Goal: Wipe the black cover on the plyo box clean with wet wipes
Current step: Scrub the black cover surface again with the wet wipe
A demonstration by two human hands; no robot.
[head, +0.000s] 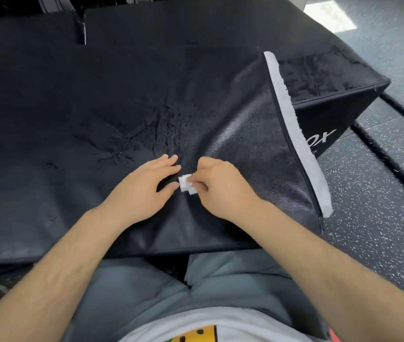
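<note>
Wet wipe [186, 184], folded small and white, is pinched in the fingers of the right hand [217, 186] and pressed onto the black cover [240, 144] of the plyo box [331, 112], near its front edge. Beside it the left hand [144, 186] lies flat and released on the cover, fingers spread, its thumb tip just next to the wipe. Creases and damp streaks mark the vinyl beyond the hands, a white strip [294, 129] runs along the cover's right edge, and speckled gym floor [381, 218] lies to the right.
</note>
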